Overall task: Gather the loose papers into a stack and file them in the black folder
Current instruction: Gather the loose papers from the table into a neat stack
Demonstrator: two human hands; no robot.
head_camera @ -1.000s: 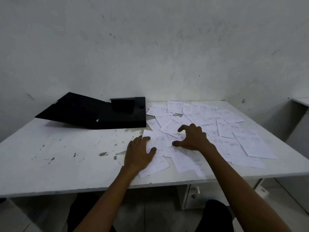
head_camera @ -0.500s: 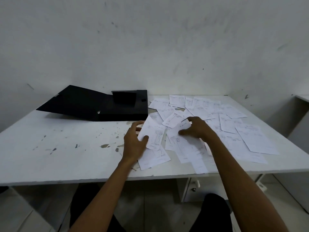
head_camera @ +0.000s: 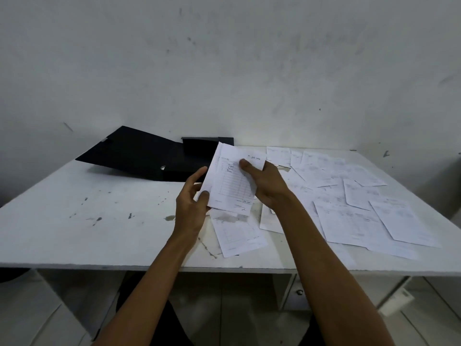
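I hold a small stack of printed papers (head_camera: 230,182) upright above the table, tilted toward me. My left hand (head_camera: 192,206) grips its lower left edge; my right hand (head_camera: 268,184) grips its right side with the thumb on the top sheet. Several loose papers (head_camera: 349,201) lie scattered flat over the right half of the white table (head_camera: 87,221). One sheet (head_camera: 237,233) lies just below my hands near the front edge. The black folder (head_camera: 139,156) lies open at the back left, its lid raised; the held stack hides its right corner.
A stained white wall stands right behind the table. Chipped dark spots mark the table's left half. A drawer unit (head_camera: 299,290) sits under the table on the right, and my dark-clad legs show below the front edge.
Both hands were pressing flat on the papers, then swept several together. Now they have lifted that bunch off the table and hold it upright. The camera view tilted slightly upward.
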